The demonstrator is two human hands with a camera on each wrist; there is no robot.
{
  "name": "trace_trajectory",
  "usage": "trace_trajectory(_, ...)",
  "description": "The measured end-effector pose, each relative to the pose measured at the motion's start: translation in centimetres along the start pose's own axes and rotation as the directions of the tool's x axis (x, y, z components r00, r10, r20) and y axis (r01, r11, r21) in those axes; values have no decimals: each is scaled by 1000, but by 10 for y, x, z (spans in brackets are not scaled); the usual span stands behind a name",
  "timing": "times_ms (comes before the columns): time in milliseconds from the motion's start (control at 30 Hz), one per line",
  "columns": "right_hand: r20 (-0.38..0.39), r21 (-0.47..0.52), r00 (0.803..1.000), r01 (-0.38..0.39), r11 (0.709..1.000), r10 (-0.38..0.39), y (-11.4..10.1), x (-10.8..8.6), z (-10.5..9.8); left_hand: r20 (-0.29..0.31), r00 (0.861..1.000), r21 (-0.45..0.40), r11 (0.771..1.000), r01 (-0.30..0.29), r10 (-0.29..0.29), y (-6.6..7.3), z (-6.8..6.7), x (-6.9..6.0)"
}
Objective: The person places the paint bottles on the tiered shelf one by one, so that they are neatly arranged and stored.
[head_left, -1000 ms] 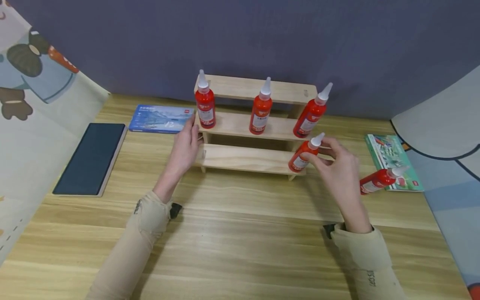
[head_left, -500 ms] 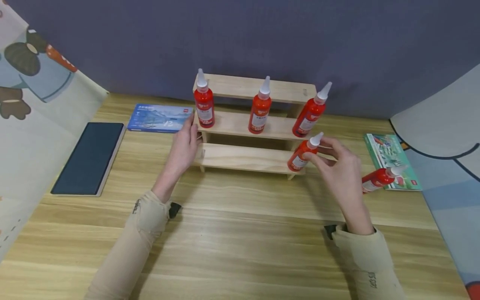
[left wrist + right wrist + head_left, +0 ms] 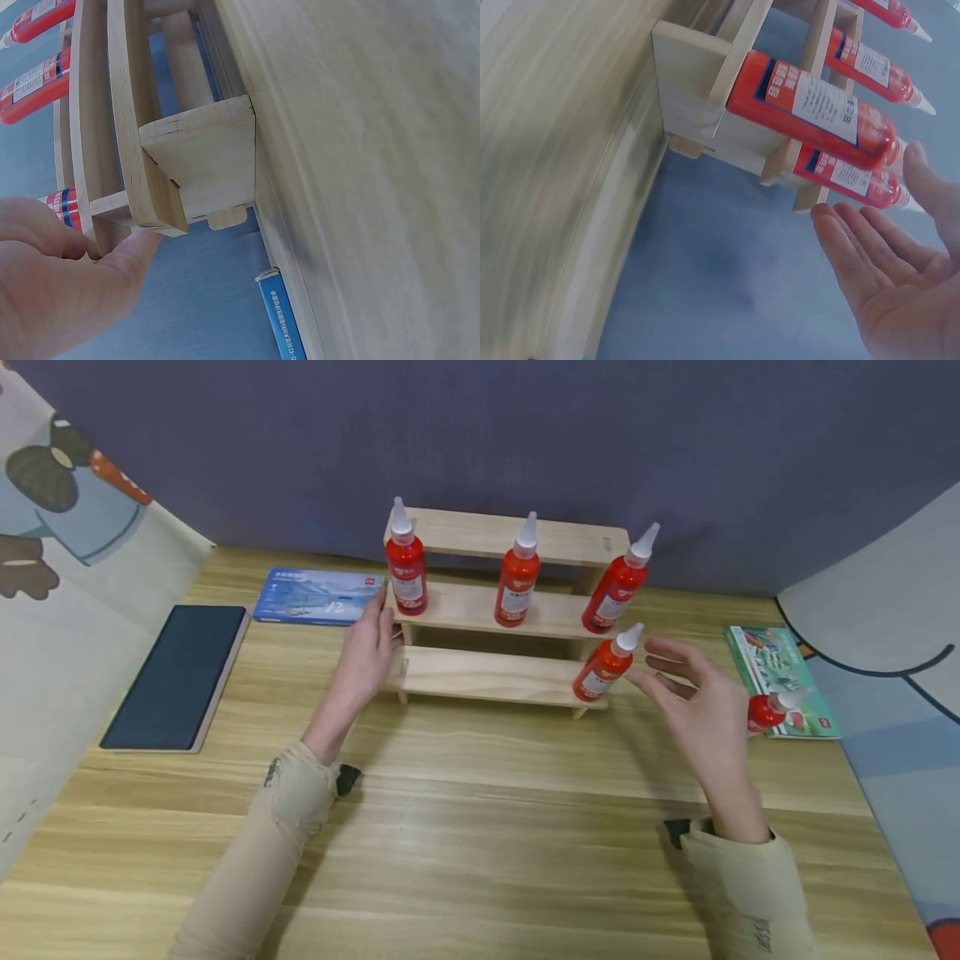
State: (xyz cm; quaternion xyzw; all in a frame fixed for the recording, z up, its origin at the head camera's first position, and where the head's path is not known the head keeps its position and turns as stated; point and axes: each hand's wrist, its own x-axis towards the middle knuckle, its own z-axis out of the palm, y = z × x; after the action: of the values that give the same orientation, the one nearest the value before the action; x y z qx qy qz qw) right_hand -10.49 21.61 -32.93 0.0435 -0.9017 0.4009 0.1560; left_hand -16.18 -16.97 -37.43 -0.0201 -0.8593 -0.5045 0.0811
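A three-tier wooden stand (image 3: pixel 487 674) stands against the back panel. My left hand (image 3: pixel 363 656) grips its left end; in the left wrist view the thumb and fingers pinch the end of the middle shelf (image 3: pixel 94 127). On the middle shelf are three red bottles with white pointed caps: a left one (image 3: pixel 407 577), a centre one (image 3: pixel 517 587) and a right one (image 3: pixel 615 593). Another red bottle (image 3: pixel 603 670) stands on the right end of the lowest shelf. Just right of it is my right hand (image 3: pixel 701 710), fingers loosely bent, holding nothing and apart from the bottle.
One more red bottle (image 3: pixel 765 713), partly hidden by my right hand, is beside a green box (image 3: pixel 780 668) at the right. To the left lie a blue box (image 3: pixel 318 596) and a dark flat book-like object (image 3: pixel 180 677) on the wooden table (image 3: pixel 465 860).
My right hand has let go of the bottle on the lowest shelf and drawn back to the right. The bottle stays in place. My left hand keeps its grip on the stand.
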Motion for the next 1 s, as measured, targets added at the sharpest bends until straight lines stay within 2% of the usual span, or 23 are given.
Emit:
trace_trajectory(300, -57, -9, 997, -46, 999, 45, 6, -2, -16, 13, 1000, -19, 1000, 9, -9, 1, 1, 0)
trace_trajectory(533, -107, 24, 991, -83, 996, 85, 14, -6, -33, 18, 1000, -32, 999, 7, -7, 2, 2, 0)
trace_trajectory(733, -135, -3, 988, -82, 997, 81, 20, -10, -40, 15, 1000, -22, 1000, 8, -8, 1, 1, 0)
trace_trajectory(1000, -162, -26, 978, -140, 990, 134, 32, -15, -50, 14, 1000, -16, 1000, 13, -13, 0, 1, 0)
